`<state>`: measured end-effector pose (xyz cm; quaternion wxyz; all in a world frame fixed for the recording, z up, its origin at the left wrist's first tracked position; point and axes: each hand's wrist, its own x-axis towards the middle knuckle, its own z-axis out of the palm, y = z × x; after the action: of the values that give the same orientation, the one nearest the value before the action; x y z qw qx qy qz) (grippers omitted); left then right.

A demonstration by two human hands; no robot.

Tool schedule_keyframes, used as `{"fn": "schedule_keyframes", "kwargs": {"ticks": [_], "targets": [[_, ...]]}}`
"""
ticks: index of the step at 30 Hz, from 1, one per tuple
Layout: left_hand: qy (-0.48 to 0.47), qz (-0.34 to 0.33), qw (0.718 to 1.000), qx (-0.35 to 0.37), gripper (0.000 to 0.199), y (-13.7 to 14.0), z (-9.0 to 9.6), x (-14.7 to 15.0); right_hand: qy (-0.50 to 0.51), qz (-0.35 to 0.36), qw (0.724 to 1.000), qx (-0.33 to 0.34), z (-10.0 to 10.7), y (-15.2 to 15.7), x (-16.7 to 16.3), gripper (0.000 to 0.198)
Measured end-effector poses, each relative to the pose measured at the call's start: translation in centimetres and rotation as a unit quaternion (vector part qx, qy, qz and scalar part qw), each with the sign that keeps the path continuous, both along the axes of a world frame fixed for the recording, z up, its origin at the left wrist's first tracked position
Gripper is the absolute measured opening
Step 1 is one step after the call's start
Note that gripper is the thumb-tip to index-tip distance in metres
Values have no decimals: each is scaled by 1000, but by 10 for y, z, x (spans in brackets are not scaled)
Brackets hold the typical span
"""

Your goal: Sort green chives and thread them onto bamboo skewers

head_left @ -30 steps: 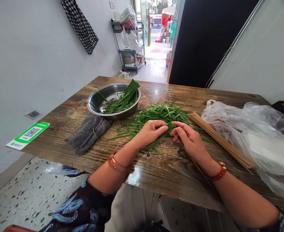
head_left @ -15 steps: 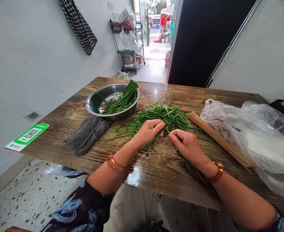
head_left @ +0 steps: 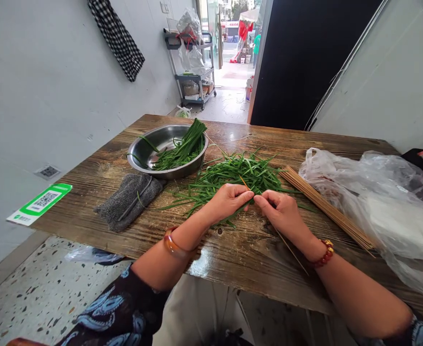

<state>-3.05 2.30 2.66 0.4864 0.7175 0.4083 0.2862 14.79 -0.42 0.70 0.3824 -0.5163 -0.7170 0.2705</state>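
My left hand is closed, pinching garlic chives that are mostly hidden by its fingers. My right hand grips a thin bamboo skewer, its back end slanting down towards the table's near edge. Past my left fingertips the skewer's tip pokes up. Thumbs and fingertips of both hands meet, so where skewer and leaves cross cannot be made out. Just beyond the hands lies a loose pile of garlic chives on the wooden table.
A steel bowl with more chives stands back left, a grey folded cloth in front of it. To the right lie a bundle of bamboo skewers and a clear plastic bag. A green QR-code card sits at the left edge.
My left hand has shifted slightly right and down, and my fingertips now meet. More of the skewer's tip sticks out past my left fingers.
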Motion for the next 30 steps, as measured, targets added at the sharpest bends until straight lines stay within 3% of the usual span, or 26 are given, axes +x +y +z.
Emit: {"fn": "schedule_keyframes", "kwargs": {"ticks": [4, 7, 15, 22, 25, 30], "targets": [[-13, -21, 999, -37, 35, -2, -2, 2, 64, -24, 998, -10, -1, 5, 3, 32], [-17, -45, 998, -39, 27, -3, -3, 5, 57, -7, 998, -27, -2, 4, 2, 34], [75, -66, 992, 83, 15, -5, 0, 3, 28, 8, 1000, -11, -4, 3, 0, 28], [5, 118, 987, 107, 23, 11, 2, -12, 76, -24, 992, -102, -9, 7, 6, 39], [7, 132, 983, 124, 21, 17, -7, -14, 92, -45, 989, -104, -12, 8, 5, 43], [50, 99, 970, 218, 19, 19, -21, -9, 113, -86, 985, -93, -10, -3, 4, 49]]}}
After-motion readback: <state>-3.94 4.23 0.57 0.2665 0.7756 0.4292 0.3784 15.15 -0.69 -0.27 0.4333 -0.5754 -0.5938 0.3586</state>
